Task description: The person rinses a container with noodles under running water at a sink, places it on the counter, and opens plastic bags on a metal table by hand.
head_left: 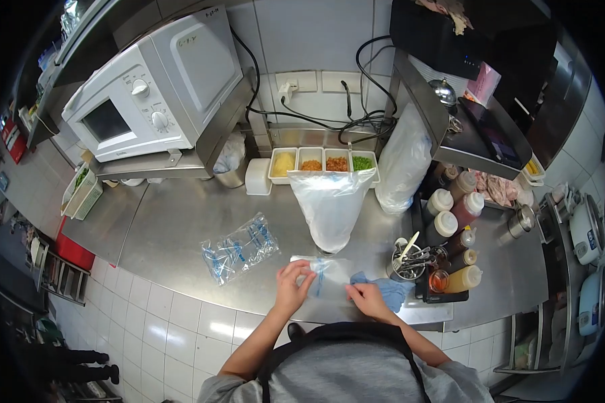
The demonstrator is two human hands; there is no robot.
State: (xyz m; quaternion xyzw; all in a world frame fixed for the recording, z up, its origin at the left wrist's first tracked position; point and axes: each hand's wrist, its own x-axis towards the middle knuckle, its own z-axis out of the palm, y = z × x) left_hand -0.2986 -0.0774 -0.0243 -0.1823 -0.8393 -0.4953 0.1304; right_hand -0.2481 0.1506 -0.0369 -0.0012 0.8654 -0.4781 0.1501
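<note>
Near the front edge of the steel counter (175, 221), my left hand (294, 285) pinches the left side of a small clear plastic bag (327, 274) with blue print. My right hand (368, 299) is closed at the bag's lower right corner, beside a blue cloth (393, 290). Behind the bag stands a large white plastic bag (331, 208), bulging and narrow at its base. A clear packet with blue print (240, 248) lies flat to the left of my hands.
White trays of chopped food (310, 165) line the back. Sauce bottles (444, 225) and a utensil cup (407, 265) stand at right, near a wrapped white stack (405, 161). A microwave (154, 87) is on a shelf at upper left. Another person's legs (81, 363) show at lower left.
</note>
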